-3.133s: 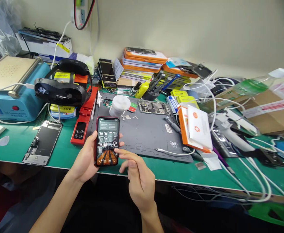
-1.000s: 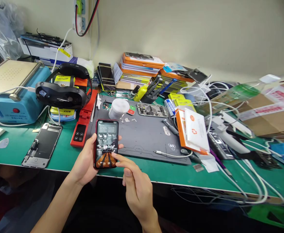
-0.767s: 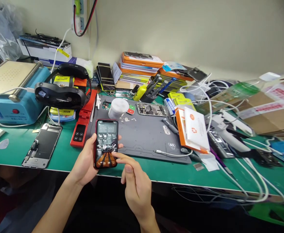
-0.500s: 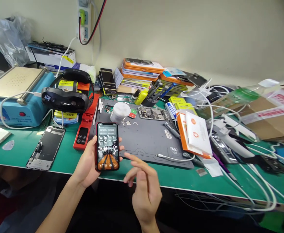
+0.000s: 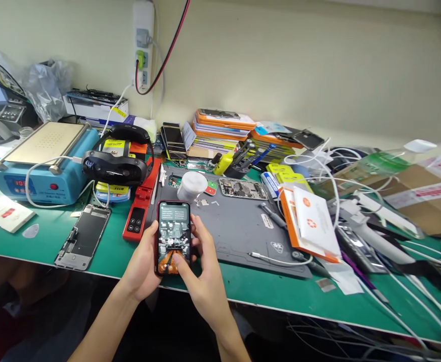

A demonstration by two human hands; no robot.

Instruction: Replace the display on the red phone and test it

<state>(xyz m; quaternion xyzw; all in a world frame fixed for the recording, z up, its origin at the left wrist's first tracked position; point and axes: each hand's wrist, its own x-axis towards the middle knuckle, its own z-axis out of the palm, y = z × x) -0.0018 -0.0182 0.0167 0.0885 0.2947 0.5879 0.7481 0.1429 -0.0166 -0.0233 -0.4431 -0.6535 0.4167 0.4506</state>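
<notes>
A smartphone with a red edge and a lit screen is held upright over the bench's front edge. My left hand is closed around its left side, the thumb along the edge. My right hand grips the right side, its thumb lying across the lower part of the screen. Some of the fingers behind the phone are hidden. Just beyond the phone, a white round tub stands on the dark grey work mat.
Left are a blue heating machine, a black headset, a red device and a loose phone screen. An opened phone lies on the mat's far side. Rightward are an orange-white box, a white cable and a carton.
My right hand has moved up and left onto the phone, its thumb now over the screen. The camera view has shifted, so the bench appears slightly lower and further right.
</notes>
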